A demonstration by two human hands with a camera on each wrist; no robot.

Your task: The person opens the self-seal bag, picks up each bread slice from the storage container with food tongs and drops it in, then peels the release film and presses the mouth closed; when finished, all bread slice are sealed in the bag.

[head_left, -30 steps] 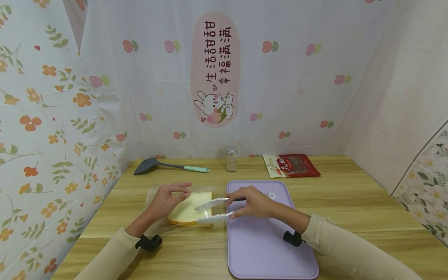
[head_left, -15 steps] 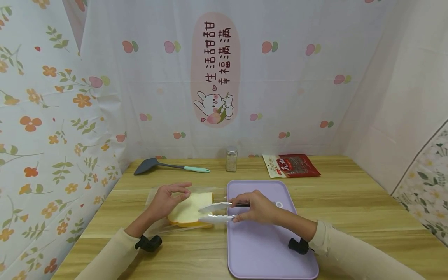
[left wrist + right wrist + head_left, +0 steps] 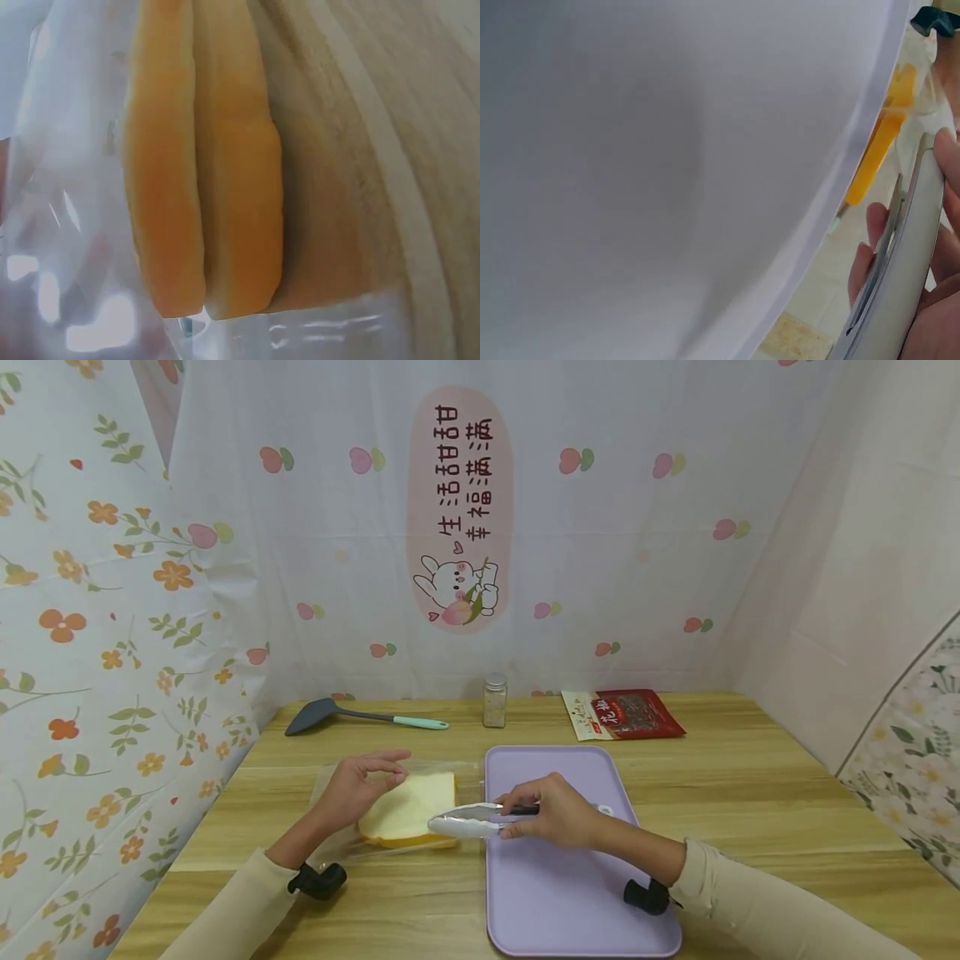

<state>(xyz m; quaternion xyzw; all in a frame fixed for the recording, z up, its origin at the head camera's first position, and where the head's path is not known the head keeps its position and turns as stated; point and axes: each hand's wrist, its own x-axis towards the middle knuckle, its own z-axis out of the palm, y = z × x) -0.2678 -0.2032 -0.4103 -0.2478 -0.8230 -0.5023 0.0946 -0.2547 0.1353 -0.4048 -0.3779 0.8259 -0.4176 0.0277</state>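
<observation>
Two slices of bread (image 3: pixel 165 187) with brown crusts lie side by side in a clear plastic bag (image 3: pixel 67 225), seen close in the left wrist view. In the head view the bread (image 3: pixel 408 802) shows its pale face upward. My left hand (image 3: pixel 360 793) pinches the bag's film between thumb and fingers, above the bread's left side. My right hand (image 3: pixel 551 810) grips metal tongs (image 3: pixel 465 820) over the tray's left edge. Their tips reach the bread's right edge and look nearly together; whether bread is between them I cannot tell. The right wrist view also shows the tongs (image 3: pixel 915 240).
A lavender tray (image 3: pixel 577 893) lies under my right hand. Along the back are a spatula (image 3: pixel 360 714) with a mint handle, a glass spice jar (image 3: pixel 495 702) and a red spice packet (image 3: pixel 630 714). Printed cloth walls surround the wooden table (image 3: pixel 420 902).
My right hand has shifted right and slightly nearer, drawing the tongs with it. The tongs' arms have come closer together. The left hand and the bread have stayed nearly still.
</observation>
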